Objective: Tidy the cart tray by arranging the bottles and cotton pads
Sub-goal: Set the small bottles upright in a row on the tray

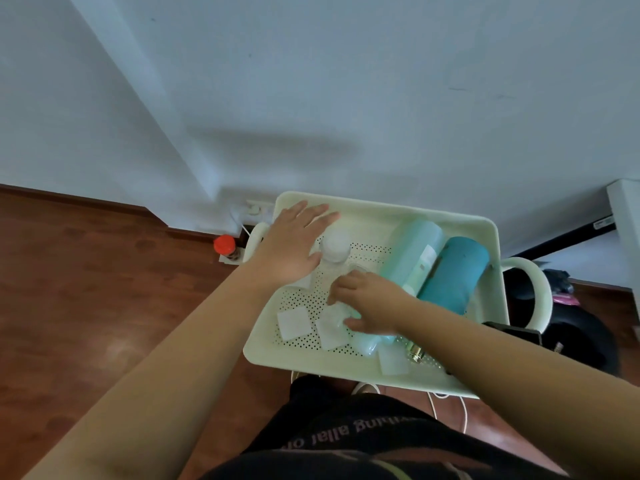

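A pale cream perforated cart tray (388, 209) holds two large bottles lying side by side at the right: a light mint one (414, 252) and a teal one (453, 275). A clear bottle with a white cap (334, 249) lies in the middle. My left hand (294, 242) hovers flat over the tray's far left, fingers spread, beside that cap. My right hand (367, 301) curls around the clear bottle's lower body. Three white square cotton pads lie on the tray floor: one (293, 323) at the left, one (330, 329) under the bottle, one (393, 360) near the front edge.
A small pale blue bottle (370, 342) and a gold-tipped item (415, 353) lie near my right wrist. A red-capped bottle (224, 245) stands on the wooden floor by the wall. Dark bags (568, 327) sit right of the cart; its curved handle (533, 271) sticks out there.
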{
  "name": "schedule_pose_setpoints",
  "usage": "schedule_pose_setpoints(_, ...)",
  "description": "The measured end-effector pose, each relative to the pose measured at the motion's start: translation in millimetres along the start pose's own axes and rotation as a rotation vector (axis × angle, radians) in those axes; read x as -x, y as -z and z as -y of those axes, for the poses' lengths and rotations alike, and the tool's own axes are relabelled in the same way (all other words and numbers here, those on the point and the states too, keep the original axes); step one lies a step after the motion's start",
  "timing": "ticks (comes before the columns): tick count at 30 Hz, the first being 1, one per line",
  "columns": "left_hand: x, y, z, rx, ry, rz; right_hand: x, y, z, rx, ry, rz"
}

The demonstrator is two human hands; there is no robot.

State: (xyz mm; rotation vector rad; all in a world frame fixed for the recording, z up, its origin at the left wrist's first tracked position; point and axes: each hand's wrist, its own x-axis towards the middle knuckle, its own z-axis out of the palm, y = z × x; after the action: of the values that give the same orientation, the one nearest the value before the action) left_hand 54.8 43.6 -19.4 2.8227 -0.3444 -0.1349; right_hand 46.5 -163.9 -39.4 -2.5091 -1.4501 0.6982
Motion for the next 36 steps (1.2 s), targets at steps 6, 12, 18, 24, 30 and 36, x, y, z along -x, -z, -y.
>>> schedule_pose_setpoints(6, 9.1, -17.8, 0.5, -0.091, -0.025, 0.069, -28.3, -15.8, 21.6, 0.436, 0.052, 0.119)
schedule_pose_setpoints(12, 11.9, -24.4, 3.5, -0.071, -0.044, 0.049, -8.0, -4.9, 2.7, 0.137, 0.029, -0.083)
schedule_pose_setpoints(18, 11.8, -29.1, 3.2, -0.078, -0.052, -0.002, 13.3, 15.1, -26.0, -0.422, -0.419, -0.432)
schedule_pose_setpoints(24, 12.5, -26.6, 1.1, -0.106, -0.026, 0.035, 5.2, 17.7, -34.6, -0.494, -0.511, -0.424)
schedule_pose_setpoints(30, 33.1, -13.1, -25.2, 0.010, -0.086, -0.040, 36.7, 27.5, -38.3, -0.430, -0.519, -0.359)
schedule_pose_setpoints(36, 74.6, -46.7, -74.7, 0.341, -0.110, -0.114, 92.0, 41.9, -43.1, -0.039, -0.458, 0.025)
